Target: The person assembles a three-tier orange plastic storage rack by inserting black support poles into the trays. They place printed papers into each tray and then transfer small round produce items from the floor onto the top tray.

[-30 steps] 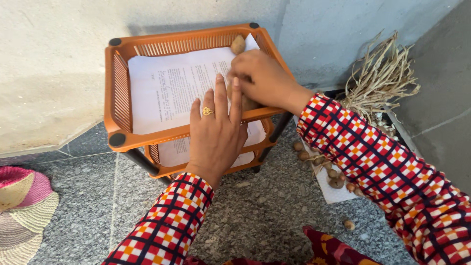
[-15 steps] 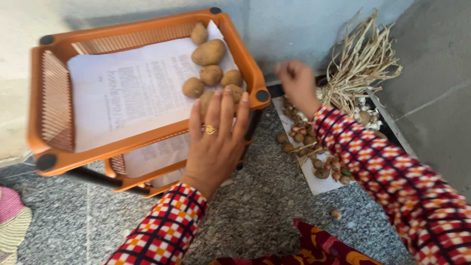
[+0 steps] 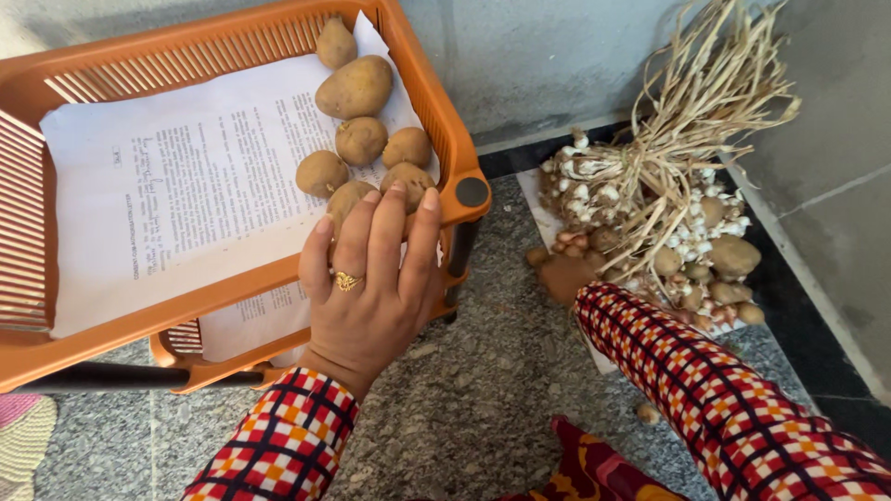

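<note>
An orange plastic basket rack [image 3: 232,295] stands on a grey stone floor, its top tier lined with a printed white paper sheet [image 3: 167,186]. Several brown potatoes [image 3: 357,88] lie in the tier's right corner. My left hand [image 3: 367,283], with a gold ring, lies flat over the front rim, fingertips touching the nearest potatoes. My right hand [image 3: 564,276] reaches down to the heap of small bulbs and potatoes [image 3: 733,255] on the floor to the right. Only its back shows, so its fingers are hidden.
A bunch of garlic with long dry stalks [image 3: 650,186] leans in the wall corner over the heap. A lower paper-lined tier [image 3: 232,325] sits under the top one. A woven hat [image 3: 23,436] lies at far left. One small bulb [image 3: 647,413] lies loose on the floor.
My right hand left the potatoes in the basket, swung right and dropped to the floor heap. My left hand stayed on the rim. The view shifted right and closer.
</note>
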